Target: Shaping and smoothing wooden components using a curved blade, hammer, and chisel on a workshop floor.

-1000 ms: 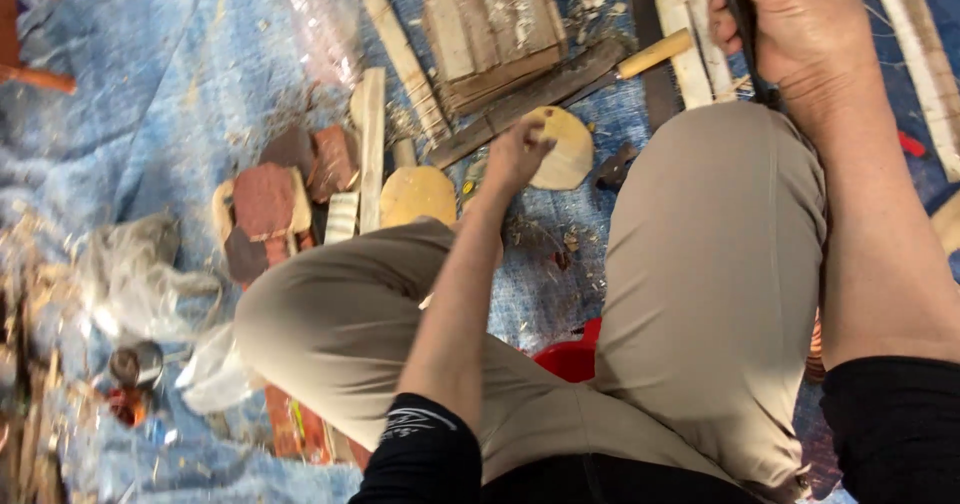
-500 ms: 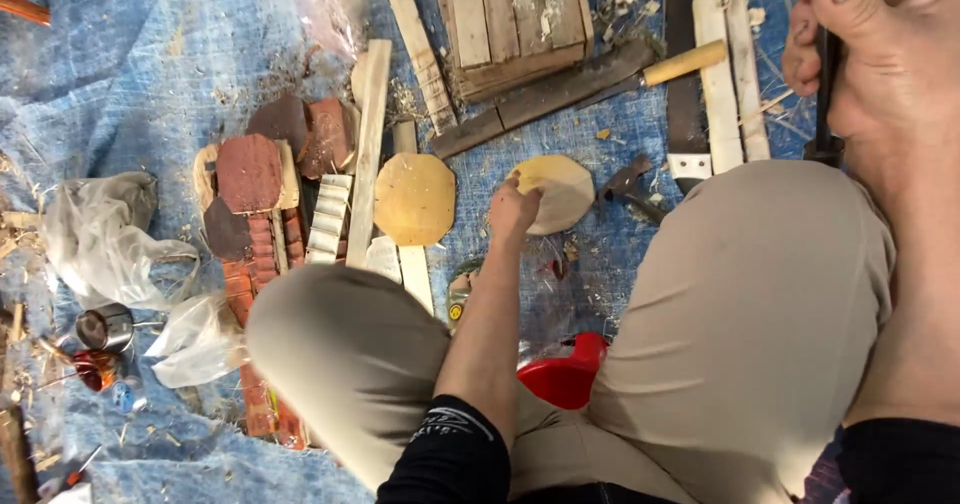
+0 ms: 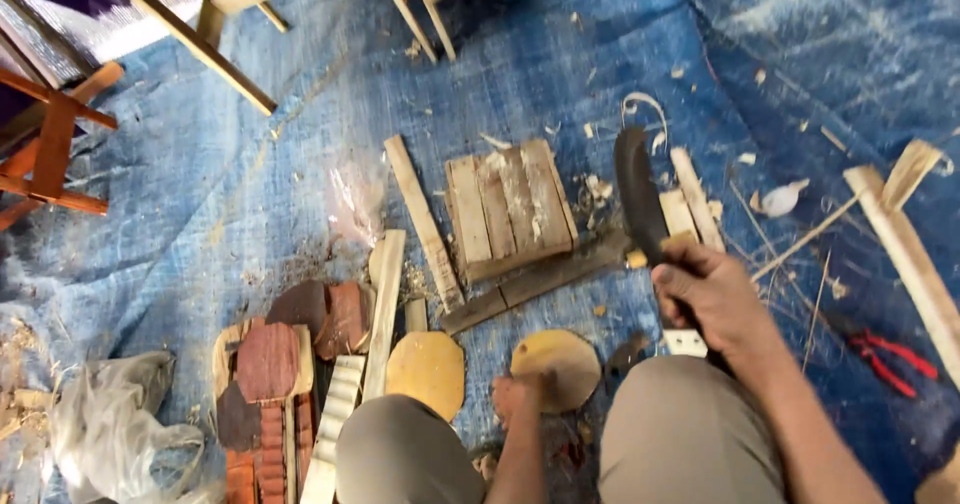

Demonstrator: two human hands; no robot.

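My right hand (image 3: 708, 302) is shut around the handle of a dark curved machete (image 3: 636, 192), whose blade points away over the wood slats. My left hand (image 3: 520, 397) rests on the near edge of a tan rounded wooden piece (image 3: 562, 362) lying on the blue tarp (image 3: 300, 164). A second tan rounded piece (image 3: 427, 369) lies just to its left. My two knees in beige trousers fill the bottom of the head view.
A small panel of joined slats (image 3: 508, 207) lies in the middle, with loose strips (image 3: 424, 221) around it. Reddish wood pieces (image 3: 270, 359) and a plastic bag (image 3: 115, 424) sit at left. Red pliers (image 3: 890, 359) lie at right. Wooden frames (image 3: 50, 144) stand at upper left.
The view has tilted up and shows more tarp. My right hand has come down and left with the machete, over the slats. My left hand stays at the tan rounded piece.
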